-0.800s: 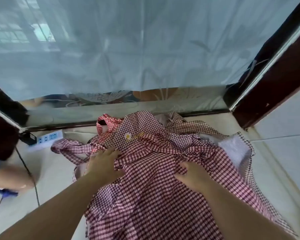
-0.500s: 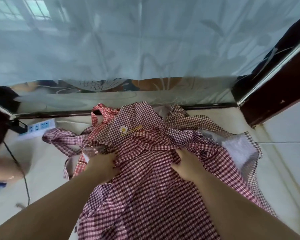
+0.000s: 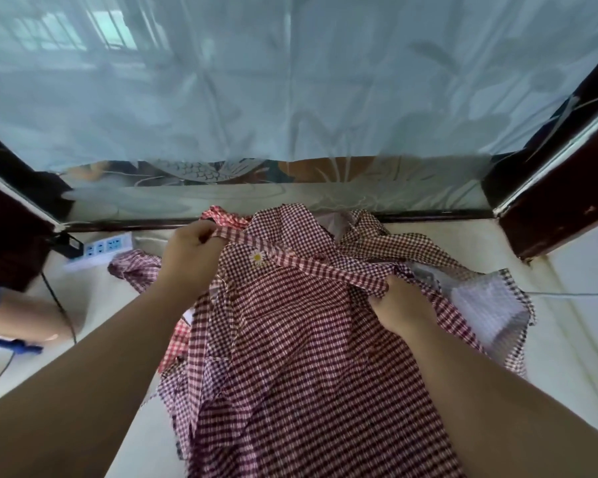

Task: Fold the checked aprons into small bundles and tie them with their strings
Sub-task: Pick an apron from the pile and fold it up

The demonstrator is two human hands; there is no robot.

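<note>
– Judging by the layout, why is the string (image 3: 325,269) drawn out across the top apron (image 3: 308,374)?

– It is probably being freed and straightened so that it can be used later for tying. No fold has been made yet, so the task is judged to be at its start. The apron is spread over the pale surface (image 3: 101,305), with its near end draped toward the camera and its daisy (image 3: 257,257) just below the string.

– How is the string gripped?

– One end is pinched in the left hand (image 3: 187,257), whose fingers are curled round it. The other end is clenched in the right hand (image 3: 401,307) together with a gather of checked cloth.

– And the pose of the hands?

– The left arm is reached farther forward, its hand raised near the far edge of the pile. The right hand is kept lower and nearer, knuckles up, at the apron's right side. The string is thus held slanting between them, nearly taut.

– What else is seen?

– More checked aprons (image 3: 135,267) are heaped beneath and behind, and a power strip (image 3: 99,248) is laid to the left.
</note>
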